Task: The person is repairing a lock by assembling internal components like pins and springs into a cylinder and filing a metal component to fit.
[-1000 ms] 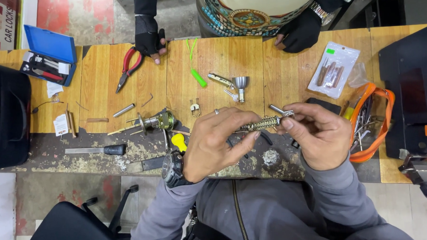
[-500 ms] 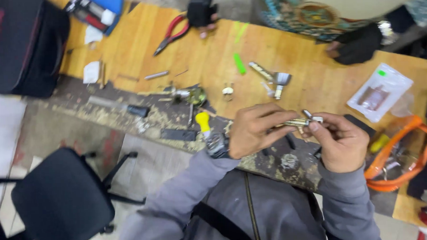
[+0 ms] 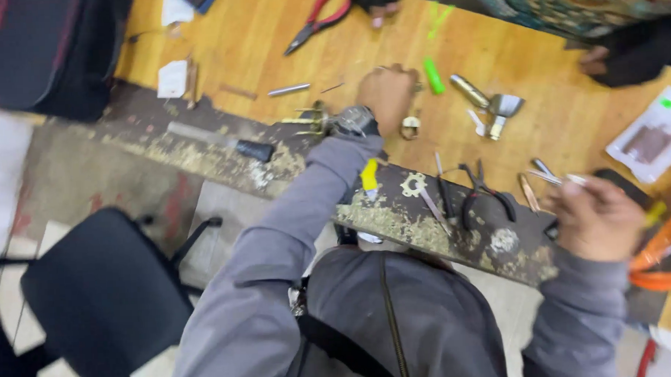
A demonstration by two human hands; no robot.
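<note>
Wooden workbench [image 3: 556,121] is running slantwise across the view, its near edge [image 3: 223,159] chipped and crumbling w/ pale debris. Black chair [image 3: 101,293] is sitting below it, dark bag [image 3: 48,50] at the far left corner. Left hand [image 3: 386,94] is reaching out over the bench, fingers curled down among small metal parts; can't tell if they're gripping anything. Right hand [image 3: 597,216] is pinching a thin metal rod [image 3: 554,177] btwn fingertips, held just above the bench's near edge. Another person's gloved hands are resting on the far side, one by red pliers [image 3: 318,18]. Risk, imo: black pliers [image 3: 481,194], gear [image 3: 413,184] and yellow tool [image 3: 369,174] are lying right at the broken edge, so a sleeve sweep could knock them off. Open room is mostly mid-bench, by the green marker [image 3: 433,75]
</note>
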